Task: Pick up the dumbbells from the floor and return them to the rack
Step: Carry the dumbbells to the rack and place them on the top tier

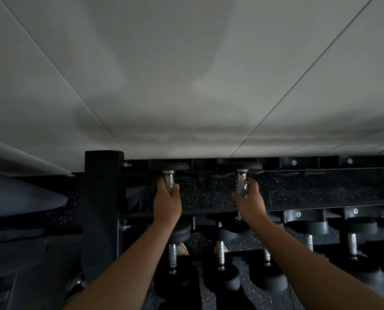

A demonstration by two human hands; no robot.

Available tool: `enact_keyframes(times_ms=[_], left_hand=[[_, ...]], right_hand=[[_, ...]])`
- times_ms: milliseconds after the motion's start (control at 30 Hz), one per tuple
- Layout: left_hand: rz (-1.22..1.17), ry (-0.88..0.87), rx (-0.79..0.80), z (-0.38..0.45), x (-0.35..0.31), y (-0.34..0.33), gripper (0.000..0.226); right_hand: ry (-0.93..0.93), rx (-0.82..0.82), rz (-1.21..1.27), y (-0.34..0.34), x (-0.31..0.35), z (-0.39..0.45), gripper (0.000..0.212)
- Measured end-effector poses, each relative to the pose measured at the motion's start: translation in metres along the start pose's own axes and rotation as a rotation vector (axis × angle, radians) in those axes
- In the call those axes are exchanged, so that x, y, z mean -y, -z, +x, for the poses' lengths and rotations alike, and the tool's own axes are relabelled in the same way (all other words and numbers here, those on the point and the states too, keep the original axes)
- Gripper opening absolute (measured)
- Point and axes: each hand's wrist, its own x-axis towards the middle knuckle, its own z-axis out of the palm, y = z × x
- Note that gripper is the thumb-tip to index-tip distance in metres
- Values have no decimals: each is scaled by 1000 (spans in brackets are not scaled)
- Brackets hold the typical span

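Head view, two hands (167,203) (250,203) gripping two dumbbells (168,179) (241,181)

Pale panelled wall (186,74) with thin seams, dim light, black speckled rubber floor (220,193).

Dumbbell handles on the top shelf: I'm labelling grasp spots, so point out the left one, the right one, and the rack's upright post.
left dumbbell handle (168,180): head view, chrome shaft above the fingers.
right dumbbell handle (241,182): head view, ridged chrome middle.
rack post (101,209): head view, its front face.
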Motion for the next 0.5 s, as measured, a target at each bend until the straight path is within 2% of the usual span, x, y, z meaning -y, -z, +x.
enact_keyframes(times_ms=[233,367,400,500], left_hand=[[-26,-40,5,-6,-3,7,49],[-76,-86,30,-21,-11,15,81],[-89,-109,25,-28,-13,17,83],[-120,-183,-21,-50,-17,23,69]], right_hand=[[48,89,-85,5,11,-19,86],[125,127,-169,14,20,-37,90],[160,130,-181,16,22,-43,90],[290,134,-203,23,27,-61,84]])
